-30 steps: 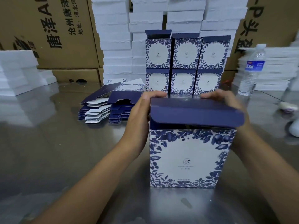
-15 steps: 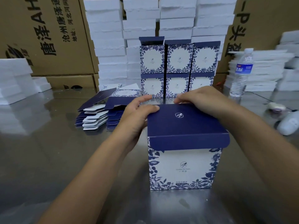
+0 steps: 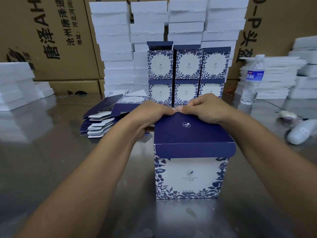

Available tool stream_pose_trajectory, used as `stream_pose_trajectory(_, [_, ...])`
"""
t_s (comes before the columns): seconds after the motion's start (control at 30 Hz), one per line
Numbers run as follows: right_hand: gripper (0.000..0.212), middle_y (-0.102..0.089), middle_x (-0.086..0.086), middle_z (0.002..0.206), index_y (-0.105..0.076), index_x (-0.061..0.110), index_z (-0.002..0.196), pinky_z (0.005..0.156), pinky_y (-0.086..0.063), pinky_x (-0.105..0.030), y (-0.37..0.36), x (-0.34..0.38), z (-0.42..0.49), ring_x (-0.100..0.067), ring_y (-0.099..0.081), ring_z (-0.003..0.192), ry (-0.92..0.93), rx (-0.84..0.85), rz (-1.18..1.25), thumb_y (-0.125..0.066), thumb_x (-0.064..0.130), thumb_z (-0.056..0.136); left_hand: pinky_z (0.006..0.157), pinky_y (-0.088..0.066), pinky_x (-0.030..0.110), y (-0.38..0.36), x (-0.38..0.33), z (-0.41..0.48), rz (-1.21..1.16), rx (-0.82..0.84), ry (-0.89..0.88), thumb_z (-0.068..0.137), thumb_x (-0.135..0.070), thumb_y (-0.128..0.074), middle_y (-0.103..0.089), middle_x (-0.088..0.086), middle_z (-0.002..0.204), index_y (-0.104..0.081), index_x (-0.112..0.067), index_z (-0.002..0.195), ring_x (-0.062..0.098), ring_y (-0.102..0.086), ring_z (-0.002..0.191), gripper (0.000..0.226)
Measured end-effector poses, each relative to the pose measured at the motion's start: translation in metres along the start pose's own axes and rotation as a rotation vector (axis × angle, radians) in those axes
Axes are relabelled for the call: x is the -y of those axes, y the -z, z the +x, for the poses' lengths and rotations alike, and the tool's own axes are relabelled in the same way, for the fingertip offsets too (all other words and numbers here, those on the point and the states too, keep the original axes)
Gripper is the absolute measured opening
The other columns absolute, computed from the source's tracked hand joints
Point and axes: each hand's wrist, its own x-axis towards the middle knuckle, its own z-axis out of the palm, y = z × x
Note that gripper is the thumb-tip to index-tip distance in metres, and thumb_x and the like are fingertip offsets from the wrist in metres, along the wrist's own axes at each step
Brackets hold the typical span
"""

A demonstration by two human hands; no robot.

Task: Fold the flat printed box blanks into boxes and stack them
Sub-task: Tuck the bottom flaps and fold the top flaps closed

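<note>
A folded blue-and-white floral box (image 3: 189, 176) stands upright on the steel table, its navy lid lying flat with the front flap hanging over the printed face. My left hand (image 3: 151, 114) grips the lid's far left edge, fingers curled over it and thumb at the box's side. My right hand (image 3: 204, 107) curls over the far right edge; the fingertips of both hands nearly meet at the back rim. Behind stand finished boxes (image 3: 187, 74) in two tiers, three wide. Flat printed blanks (image 3: 109, 117) lie piled at the left.
White foam trays (image 3: 151, 31) are stacked high against brown cartons at the back, with more foam at the left (image 3: 15, 85) and right (image 3: 274, 78). A water bottle (image 3: 253, 79) stands at the right; a white handheld device (image 3: 301, 131) lies near the right edge.
The raised lid came down flat onto the box. Both hands slid inward along the lid's back edge until their fingertips nearly touch.
</note>
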Motion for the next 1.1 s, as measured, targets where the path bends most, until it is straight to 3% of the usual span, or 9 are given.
stream_pose_trajectory(0.07, [0.021, -0.064, 0.006, 0.047, -0.072, 0.013, 0.071, 0.033, -0.037, -0.011, 0.000, -0.001, 0.000, -0.003, -0.056, 0.035, -0.004, -0.009, 0.013, -0.073, 0.032, 0.080, 0.083, -0.054, 0.040, 0.000, 0.001, 0.000, -0.019, -0.010, -0.029, 0.083, -0.019, -0.069, -0.074, 0.008, 0.080, -0.071, -0.012, 0.078, 0.022, -0.067, 0.070, 0.009])
stream_pose_trajectory(0.2, [0.033, -0.063, 0.003, 0.048, -0.073, 0.001, 0.082, 0.035, -0.037, -0.010, 0.005, -0.008, -0.001, -0.004, -0.053, 0.035, -0.028, -0.071, 0.032, -0.074, 0.033, 0.078, 0.058, -0.051, 0.022, 0.000, 0.001, -0.002, 0.026, -0.042, -0.091, 0.085, -0.021, -0.069, -0.070, 0.001, 0.062, -0.070, -0.015, 0.068, 0.012, -0.063, 0.050, 0.018])
stream_pose_trajectory(0.33, [0.031, -0.060, 0.005, 0.042, -0.072, 0.003, 0.084, 0.033, -0.036, -0.010, 0.007, -0.009, -0.002, -0.004, -0.053, 0.033, -0.078, -0.071, 0.054, -0.073, 0.034, 0.080, 0.061, -0.047, 0.025, -0.002, 0.005, -0.005, -0.012, -0.108, -0.111, 0.085, -0.024, -0.068, -0.067, 0.008, 0.072, -0.065, -0.010, 0.069, 0.020, -0.060, 0.057, 0.022])
stream_pose_trajectory(0.4, [0.028, -0.059, 0.006, 0.040, -0.069, 0.007, 0.076, 0.033, -0.035, -0.010, 0.005, -0.007, -0.003, -0.004, -0.052, 0.032, -0.075, -0.069, 0.041, -0.072, 0.035, 0.081, 0.056, -0.037, 0.025, -0.001, 0.009, -0.006, -0.013, -0.186, -0.115, 0.087, -0.025, -0.065, -0.055, 0.011, 0.072, -0.055, -0.011, 0.077, 0.020, -0.049, 0.060, 0.020])
stream_pose_trajectory(0.5, [0.027, -0.058, 0.006, 0.039, -0.067, 0.009, 0.073, 0.032, -0.035, -0.010, 0.005, -0.006, -0.004, -0.005, -0.051, 0.031, -0.081, -0.074, 0.057, -0.072, 0.034, 0.082, 0.045, -0.023, 0.021, 0.003, 0.017, -0.006, 0.036, -0.267, -0.160, 0.092, -0.028, -0.058, -0.036, 0.011, 0.067, -0.041, -0.012, 0.065, 0.019, -0.032, 0.059, 0.036])
stream_pose_trajectory(0.77, [0.029, -0.058, 0.006, 0.037, -0.067, 0.005, 0.079, 0.028, -0.031, -0.010, 0.006, -0.003, -0.010, -0.006, -0.053, 0.029, -0.144, -0.089, 0.135, -0.075, 0.032, 0.079, 0.050, -0.022, 0.026, 0.003, 0.022, -0.011, 0.017, -0.260, -0.198, 0.097, -0.028, -0.050, -0.036, 0.011, 0.075, -0.042, -0.013, 0.070, 0.022, -0.028, 0.066, 0.032])
stream_pose_trajectory(0.93, [0.029, -0.048, 0.008, 0.028, -0.054, 0.009, 0.064, 0.024, -0.025, -0.009, 0.009, -0.012, -0.015, -0.003, -0.045, 0.022, -0.183, -0.176, 0.250, -0.071, 0.022, 0.083, 0.046, -0.019, 0.024, 0.003, 0.021, -0.009, 0.045, -0.292, -0.199, 0.096, -0.028, -0.051, -0.029, 0.007, 0.062, -0.031, -0.020, 0.057, 0.018, -0.023, 0.052, 0.045])
stream_pose_trajectory(1.1, [0.026, -0.059, 0.001, 0.049, -0.058, 0.009, 0.074, 0.026, -0.033, -0.012, 0.006, -0.013, -0.019, -0.006, -0.050, 0.026, -0.256, -0.167, 0.344, -0.071, 0.030, 0.083, 0.045, -0.019, 0.023, 0.002, 0.024, -0.009, 0.007, -0.285, -0.202, 0.097, -0.028, -0.051, -0.030, 0.008, 0.067, -0.032, -0.020, 0.058, 0.017, -0.025, 0.057, 0.044])
